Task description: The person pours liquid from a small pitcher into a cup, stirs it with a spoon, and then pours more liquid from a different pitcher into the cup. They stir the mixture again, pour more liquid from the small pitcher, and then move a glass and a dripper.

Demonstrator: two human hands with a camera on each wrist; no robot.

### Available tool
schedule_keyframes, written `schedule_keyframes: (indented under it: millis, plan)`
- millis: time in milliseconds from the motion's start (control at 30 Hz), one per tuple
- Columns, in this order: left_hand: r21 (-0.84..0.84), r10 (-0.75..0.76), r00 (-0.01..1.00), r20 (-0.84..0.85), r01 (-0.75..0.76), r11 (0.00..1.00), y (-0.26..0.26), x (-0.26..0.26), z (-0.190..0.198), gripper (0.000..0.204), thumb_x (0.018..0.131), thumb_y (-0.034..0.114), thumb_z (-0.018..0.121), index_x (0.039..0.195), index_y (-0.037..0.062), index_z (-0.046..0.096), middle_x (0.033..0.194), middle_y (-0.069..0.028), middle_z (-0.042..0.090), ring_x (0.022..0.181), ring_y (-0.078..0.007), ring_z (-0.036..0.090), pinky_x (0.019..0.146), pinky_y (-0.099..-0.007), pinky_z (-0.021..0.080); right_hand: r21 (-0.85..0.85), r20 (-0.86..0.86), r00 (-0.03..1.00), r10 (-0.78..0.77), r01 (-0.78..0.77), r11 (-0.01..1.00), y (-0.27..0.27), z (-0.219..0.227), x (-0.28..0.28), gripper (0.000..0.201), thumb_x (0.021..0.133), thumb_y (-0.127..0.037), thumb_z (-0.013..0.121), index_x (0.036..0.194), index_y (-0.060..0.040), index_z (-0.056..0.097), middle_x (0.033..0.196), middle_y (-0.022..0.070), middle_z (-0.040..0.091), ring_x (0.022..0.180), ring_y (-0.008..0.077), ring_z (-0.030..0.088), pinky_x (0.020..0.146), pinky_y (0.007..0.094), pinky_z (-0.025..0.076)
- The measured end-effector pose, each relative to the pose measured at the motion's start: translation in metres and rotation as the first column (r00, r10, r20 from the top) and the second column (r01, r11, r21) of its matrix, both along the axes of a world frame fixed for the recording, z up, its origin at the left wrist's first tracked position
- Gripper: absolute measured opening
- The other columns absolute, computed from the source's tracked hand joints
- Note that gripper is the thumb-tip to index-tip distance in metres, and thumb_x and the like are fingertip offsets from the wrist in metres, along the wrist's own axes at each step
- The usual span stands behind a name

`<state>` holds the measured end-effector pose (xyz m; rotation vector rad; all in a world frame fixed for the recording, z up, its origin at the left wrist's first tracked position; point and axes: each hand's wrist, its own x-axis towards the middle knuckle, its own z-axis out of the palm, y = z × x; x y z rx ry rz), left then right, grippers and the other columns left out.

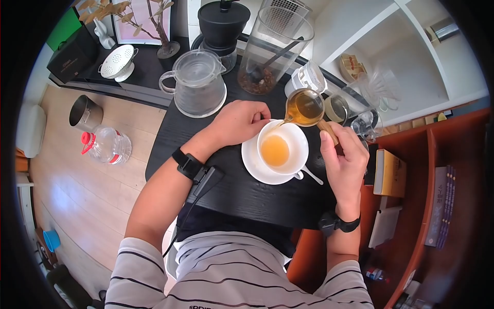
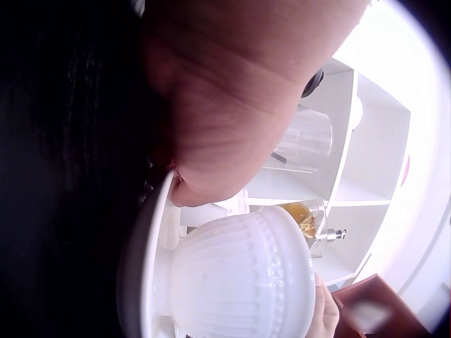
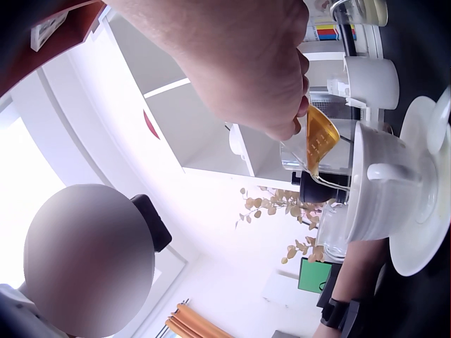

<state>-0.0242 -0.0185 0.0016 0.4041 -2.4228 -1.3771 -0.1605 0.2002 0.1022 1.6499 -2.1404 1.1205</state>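
Observation:
My right hand (image 1: 346,157) grips the wooden handle (image 1: 327,131) of a small glass pitcher (image 1: 304,107). Amber liquid fills much of the pitcher, which is tilted with its spout over a white cup (image 1: 298,141). Inside the cup lies a pool of the same amber liquid (image 1: 275,151). The cup, ribbed on its outside in the left wrist view, stands upright on a white saucer (image 1: 252,167). A white spoon (image 1: 314,175) rests at the saucer's right side. My left hand (image 1: 239,121) pinches the saucer's far left rim, its fingertips partly hidden.
Behind the hands stand a lidded glass server (image 1: 199,85), a black grinder (image 1: 221,26), a tall clear container (image 1: 270,59) and a white mug (image 1: 309,77). Glassware (image 1: 363,126) sits right of the pitcher. A bottle (image 1: 110,146) stands on the floor at left.

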Motion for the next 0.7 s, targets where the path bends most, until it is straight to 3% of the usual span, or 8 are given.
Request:
schedule_keyframes:
  millis: [167,700]
  plan:
    - [-0.026,0.003,1.000,0.009,-0.003,1.000,0.001,0.001,0.003,0.017,0.095,0.017,0.077,0.102,0.0017,0.074,0.067,-0.0025,0.064,0.058,-0.0106,0.055,0.058,-0.0299,0.046,0.040,0.007,0.999,0.034,-0.035,0.999,0.004,0.002,0.011,0.022,0.092,-0.002,0.080,0.112,0.0036,0.075,0.080,0.0102,0.064,0.061,0.0187,0.059,0.056,0.0317,0.048]
    - [0.076,-0.023,0.999,0.023,0.021,0.997,0.000,-0.001,-0.005,0.014,0.096,0.010,0.077,0.104,0.0005,0.073,0.070,0.0063,0.059,0.064,-0.0003,0.051,0.059,-0.0221,0.044,0.125,-0.045,0.999,0.017,-0.011,0.992,0.058,0.005,0.010,0.024,0.088,-0.002,0.083,0.111,0.0023,0.076,0.077,0.0078,0.061,0.058,0.0179,0.056,0.055,0.0323,0.046]
